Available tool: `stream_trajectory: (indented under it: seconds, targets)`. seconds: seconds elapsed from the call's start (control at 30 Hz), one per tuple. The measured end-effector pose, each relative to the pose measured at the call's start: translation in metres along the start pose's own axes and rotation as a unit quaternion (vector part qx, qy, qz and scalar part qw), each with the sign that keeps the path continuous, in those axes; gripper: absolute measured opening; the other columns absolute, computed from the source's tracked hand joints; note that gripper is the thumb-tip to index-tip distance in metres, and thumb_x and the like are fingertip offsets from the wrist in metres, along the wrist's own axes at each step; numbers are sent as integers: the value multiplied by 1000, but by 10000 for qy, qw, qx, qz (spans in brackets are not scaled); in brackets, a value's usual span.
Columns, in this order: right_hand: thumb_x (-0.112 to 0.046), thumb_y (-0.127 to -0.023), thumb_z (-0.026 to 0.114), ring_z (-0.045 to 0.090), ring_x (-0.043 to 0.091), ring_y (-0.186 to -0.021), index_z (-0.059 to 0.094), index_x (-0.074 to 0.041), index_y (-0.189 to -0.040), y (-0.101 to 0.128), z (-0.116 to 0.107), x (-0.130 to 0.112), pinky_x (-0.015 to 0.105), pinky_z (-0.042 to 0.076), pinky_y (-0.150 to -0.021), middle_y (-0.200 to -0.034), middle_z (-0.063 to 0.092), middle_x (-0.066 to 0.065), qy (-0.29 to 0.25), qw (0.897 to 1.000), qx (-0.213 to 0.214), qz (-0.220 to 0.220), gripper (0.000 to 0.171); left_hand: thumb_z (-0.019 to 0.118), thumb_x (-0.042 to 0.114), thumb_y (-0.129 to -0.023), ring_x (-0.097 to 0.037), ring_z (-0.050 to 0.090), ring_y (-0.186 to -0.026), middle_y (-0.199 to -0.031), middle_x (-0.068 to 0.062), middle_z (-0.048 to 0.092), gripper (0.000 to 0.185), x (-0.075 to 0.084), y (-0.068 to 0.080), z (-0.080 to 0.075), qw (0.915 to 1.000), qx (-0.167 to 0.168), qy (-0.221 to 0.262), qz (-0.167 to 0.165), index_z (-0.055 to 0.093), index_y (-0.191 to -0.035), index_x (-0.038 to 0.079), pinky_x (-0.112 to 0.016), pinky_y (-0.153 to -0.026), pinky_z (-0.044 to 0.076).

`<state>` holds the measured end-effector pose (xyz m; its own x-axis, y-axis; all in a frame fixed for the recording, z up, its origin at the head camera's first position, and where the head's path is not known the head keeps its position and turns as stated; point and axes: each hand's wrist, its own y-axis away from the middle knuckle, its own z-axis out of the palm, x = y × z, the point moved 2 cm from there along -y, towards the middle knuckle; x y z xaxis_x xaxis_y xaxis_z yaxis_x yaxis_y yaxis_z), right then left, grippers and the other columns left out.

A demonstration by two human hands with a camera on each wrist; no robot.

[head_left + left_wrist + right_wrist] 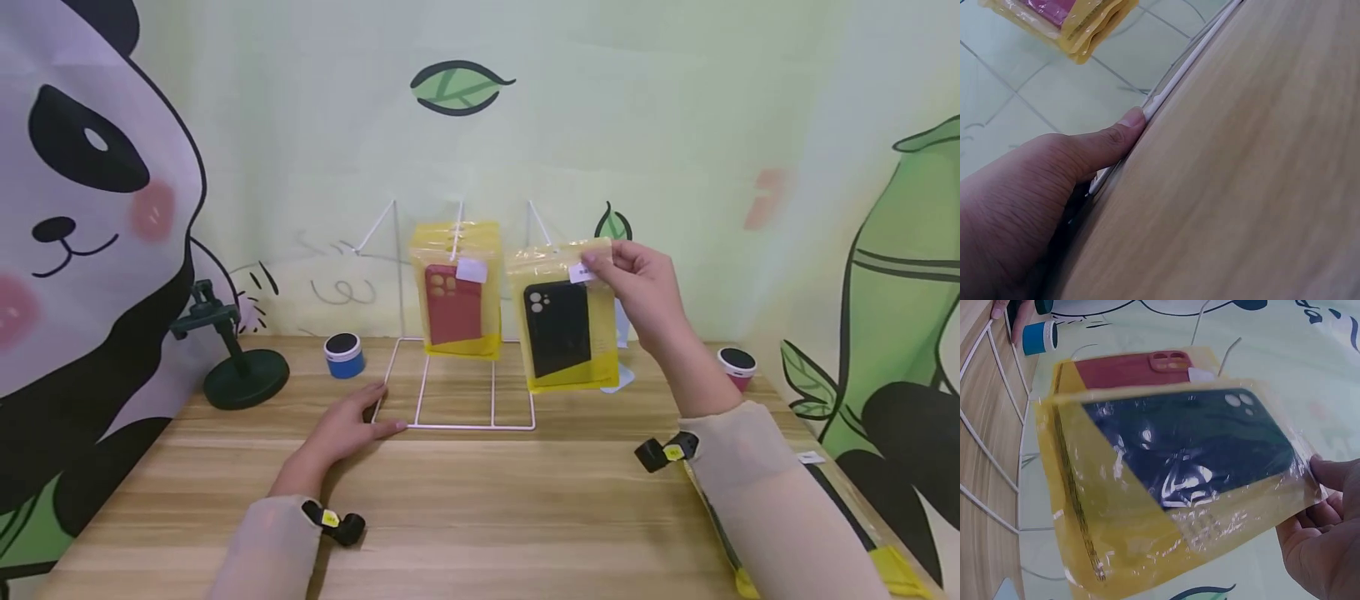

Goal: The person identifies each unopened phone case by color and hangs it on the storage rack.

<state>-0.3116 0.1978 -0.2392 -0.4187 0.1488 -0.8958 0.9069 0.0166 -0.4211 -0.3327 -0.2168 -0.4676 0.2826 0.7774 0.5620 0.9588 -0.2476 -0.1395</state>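
Observation:
My right hand [647, 287] pinches the top right corner of a clear and yellow zip bag [603, 350] holding a black phone case [557, 329]. The bag's top edge overlaps the right hook [542, 223] of a white wire display rack [472, 428] in the head view. On the middle hook [457, 229] hang several similar bags, the front one with a red phone case [454, 308]. My left hand [347, 427] rests on the rack's front left corner, its thumb [1116, 137] along the front wire and its other fingers by the side wire.
The left hook [377, 225] carries nothing. A blue and white round jar [344, 357] and a dark green stand [243, 375] are at the left. A red and white jar [737, 367] stands at the right. More bagged cases [903, 573] lie under the right forearm.

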Motion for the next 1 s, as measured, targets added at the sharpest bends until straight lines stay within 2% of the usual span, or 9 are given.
stream_trajectory:
  seconds: [0.13, 0.37, 0.57, 0.8, 0.9, 1.0]
  targets:
    - [-30, -93, 74, 70, 13, -81, 71, -2, -114, -9, 3, 8, 22, 56, -75, -91, 77, 0, -69, 9999, 125, 38, 36, 73, 57, -85, -39, 33, -146, -158, -18, 38, 90, 1, 0, 0, 10000, 1, -7, -6, 46, -150, 2, -57, -118, 26]
    - [-34, -95, 72, 65, 14, -81, 70, -2, -114, -31, 7, 24, 24, 51, -74, -89, 75, 0, 419, 9984, 353, 141, 37, 71, 63, -85, -38, 31, -147, -159, -16, 36, 93, 1, -2, 0, 10000, -24, -8, -52, 44, -151, 4, -58, -118, 25]
    - [-32, -94, 72, 64, 12, -83, 69, -1, -115, -45, 9, 33, 25, 51, -79, -90, 73, -2, 470, 9965, 577, 376, 38, 72, 61, -84, -38, 32, -147, -159, -15, 37, 92, 2, -2, 4, 9999, -63, 13, -77, 45, -151, 4, -57, -118, 26]
    - [-29, -95, 72, 60, 13, -80, 68, 0, -108, -52, 11, 39, 28, 54, -82, -82, 68, -3, 528, 9959, 644, 353, 32, 73, 61, -84, -38, 32, -147, -159, -15, 37, 92, 3, -2, 4, 9999, -24, -8, -117, 45, -151, 5, -57, -118, 26]
    - [-32, -95, 72, 61, 13, -86, 68, -2, -111, -52, 11, 41, 29, 54, -84, -89, 69, -1, 577, 9958, 628, 339, 35, 73, 61, -84, -38, 32, -147, -159, -16, 37, 92, 1, -2, 3, 9999, -25, 9, -108, 45, -151, 4, -57, -118, 26]
    - [-38, -95, 70, 61, 16, -101, 65, -4, -123, -49, 11, 42, 32, 51, -93, -108, 70, 5, 625, 9964, 512, 258, 45, 72, 60, -84, -38, 32, -147, -159, -16, 37, 91, -2, -1, 2, 9999, -14, 12, -124, 45, -151, 5, -57, -118, 26]
